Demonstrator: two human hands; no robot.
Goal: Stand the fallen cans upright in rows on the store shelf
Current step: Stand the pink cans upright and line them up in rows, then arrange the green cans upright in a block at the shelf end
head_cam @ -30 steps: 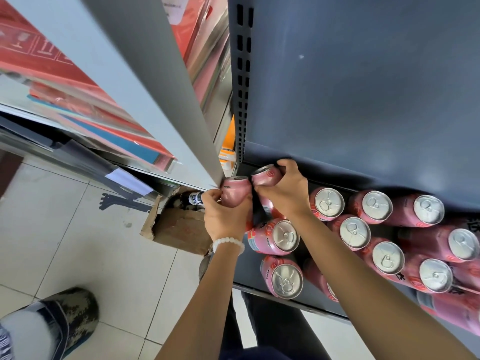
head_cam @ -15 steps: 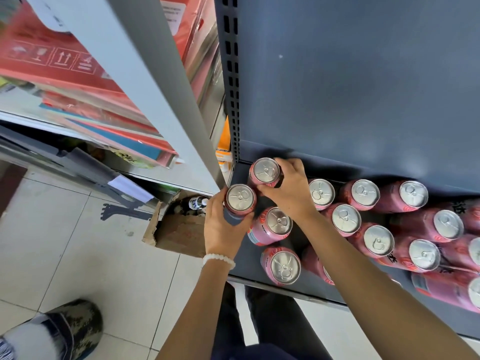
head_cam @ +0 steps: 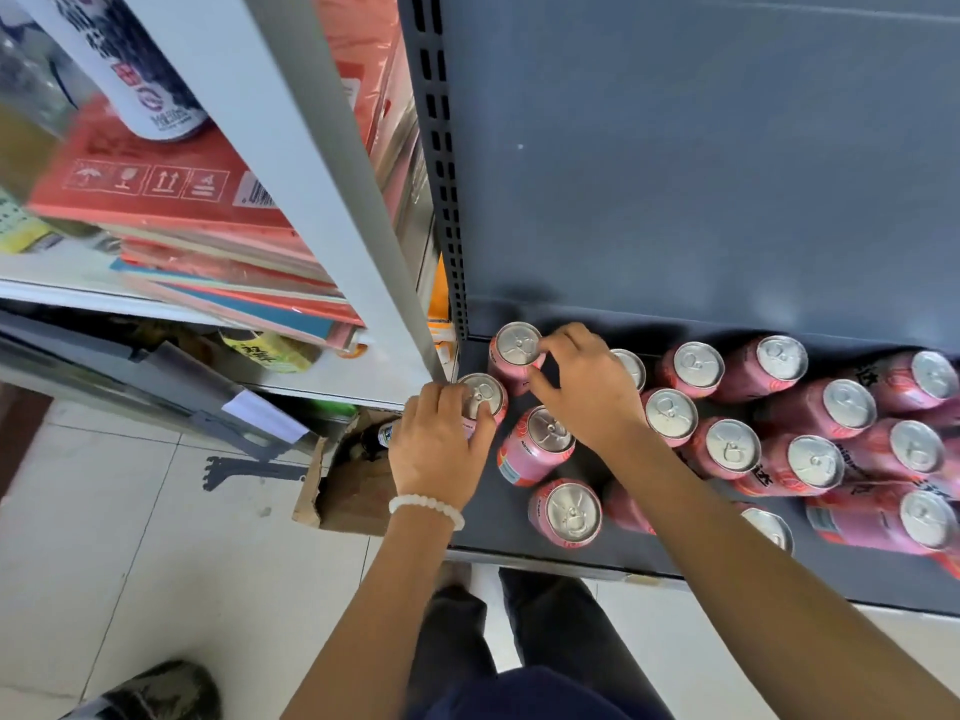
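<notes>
Head view: left hand [head_cam: 441, 449] and right hand [head_cam: 587, 392] each grip a can.

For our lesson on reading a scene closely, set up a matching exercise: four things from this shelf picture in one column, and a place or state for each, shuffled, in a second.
Things:
1. left hand
2. right hand
3. white bead bracelet
4. cardboard box

Places or states:
A. on the floor beside the shelf
B. grips the pink can at the shelf's left edge
C. around the left wrist
D. fingers on the back-corner can

Pairs: 1-B, 2-D, 3-C, 4-A
</notes>
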